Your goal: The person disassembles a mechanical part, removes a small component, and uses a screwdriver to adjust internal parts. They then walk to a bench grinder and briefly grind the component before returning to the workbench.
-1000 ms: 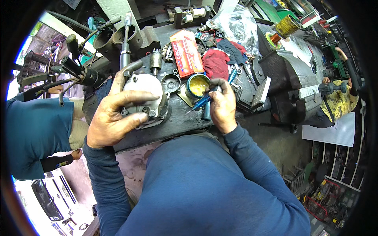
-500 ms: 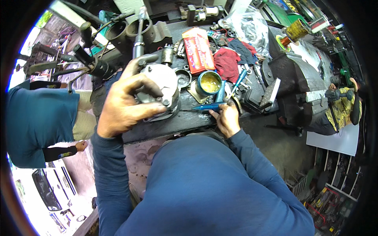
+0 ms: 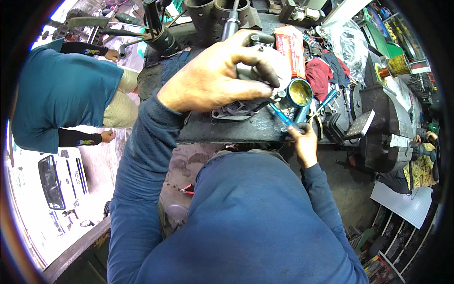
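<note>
My left hand (image 3: 222, 73) is closed around a round silver-grey metal housing (image 3: 280, 60), with bolt heads at its rim. The thumb and fingers grip its near side and hide much of it. In my right hand (image 3: 303, 142) is a blue screwdriver (image 3: 282, 115), pinched by its handle and pointing up and left. Its tip end comes close to a bolt on the housing's lower edge; whether it touches I cannot tell. Just right of the housing stands an open can (image 3: 301, 104) of yellowish grease.
A red box (image 3: 292, 49), a red cloth (image 3: 318, 75) and a clear plastic bag (image 3: 351, 45) lie farther back on the bench. At right is a large dark vise (image 3: 385, 125). One person (image 3: 71, 90) stands at left, another (image 3: 421, 163) at far right.
The view has shifted, with bench things now farther right. My left hand and the housing look larger and nearer. The screwdriver has turned from nearly level to slanting up toward the housing.
</note>
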`<state>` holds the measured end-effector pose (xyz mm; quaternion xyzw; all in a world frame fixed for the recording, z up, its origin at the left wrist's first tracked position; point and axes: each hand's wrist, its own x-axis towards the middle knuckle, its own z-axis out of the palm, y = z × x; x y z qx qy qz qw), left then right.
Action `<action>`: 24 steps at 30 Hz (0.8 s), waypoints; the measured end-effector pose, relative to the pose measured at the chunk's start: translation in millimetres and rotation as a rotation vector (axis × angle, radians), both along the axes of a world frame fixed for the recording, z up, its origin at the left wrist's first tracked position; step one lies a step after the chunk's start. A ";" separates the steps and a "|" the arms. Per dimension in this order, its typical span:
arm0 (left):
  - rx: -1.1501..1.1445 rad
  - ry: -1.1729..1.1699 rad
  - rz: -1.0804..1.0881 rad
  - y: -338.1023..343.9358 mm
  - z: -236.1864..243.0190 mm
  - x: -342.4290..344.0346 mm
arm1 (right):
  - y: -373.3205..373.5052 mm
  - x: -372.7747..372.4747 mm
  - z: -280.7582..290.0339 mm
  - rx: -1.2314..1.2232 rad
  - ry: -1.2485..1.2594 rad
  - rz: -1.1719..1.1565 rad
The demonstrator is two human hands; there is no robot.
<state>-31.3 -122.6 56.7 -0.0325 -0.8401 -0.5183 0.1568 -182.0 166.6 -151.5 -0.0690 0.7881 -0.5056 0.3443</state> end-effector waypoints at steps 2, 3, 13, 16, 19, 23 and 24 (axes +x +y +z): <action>0.015 0.004 -0.009 0.9 -2.1 -3.7 | -10.0 14.3 -3.9 0.174 0.585 0.338; 0.012 0.035 -0.028 1.2 -3.6 -4.8 | -15.0 20.5 -6.2 0.224 0.684 0.399; -0.040 0.147 -0.132 -16.7 -11.7 -6.0 | -28.4 40.0 -14.5 0.347 0.809 0.541; 0.101 0.064 -0.122 -14.2 -14.0 -7.0 | -27.5 41.9 -15.2 0.328 0.817 0.523; -0.007 0.126 -0.167 -15.6 -14.3 -11.3 | -24.6 44.2 -14.0 0.321 0.728 0.519; -0.238 0.319 -0.101 -18.4 -15.0 -18.8 | -17.4 46.8 -9.5 0.340 0.753 0.479; -0.281 0.364 -0.070 -18.4 -15.4 -19.8 | -15.0 47.7 -8.2 0.339 0.754 0.465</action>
